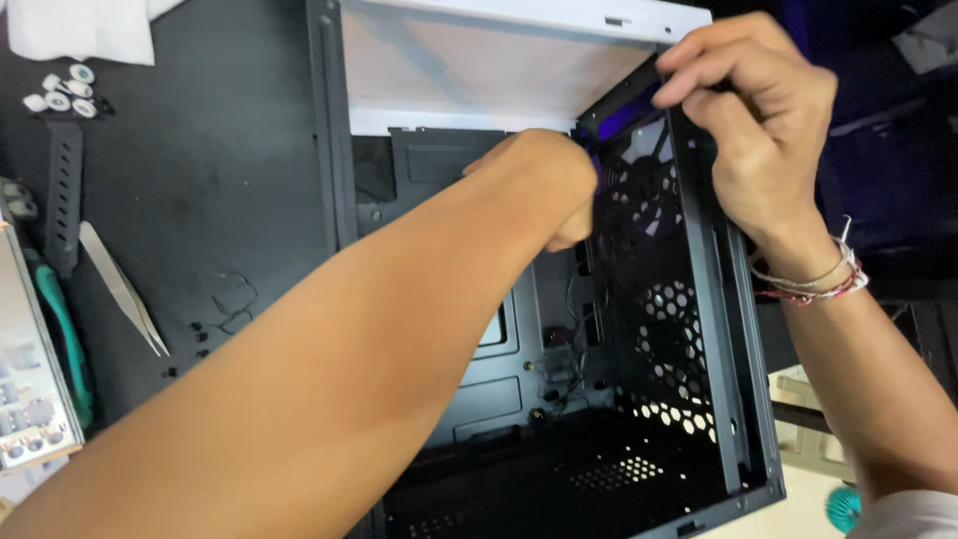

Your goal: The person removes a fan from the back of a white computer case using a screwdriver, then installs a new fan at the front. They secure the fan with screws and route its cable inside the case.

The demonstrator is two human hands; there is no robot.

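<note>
A black computer case [743,439] lies open on its side, with a perforated metal panel [664,329] along its right inner wall and a white front panel [499,60] at the far end. My left hand [554,185] reaches deep into the case near the top of the perforated panel; its fingers are hidden behind the wrist. My right hand [763,110] grips the case's upper right frame edge [624,100] from outside, fingers curled over the rim. Thread bracelets circle the right wrist.
On the black mat to the left lie metal tweezers [125,289], a green-handled tool [65,339], a silver port shield plate [25,389], several white round parts [65,92], a black slotted strip [62,190] and small black screws [205,339]. A white cloth [85,28] sits top left.
</note>
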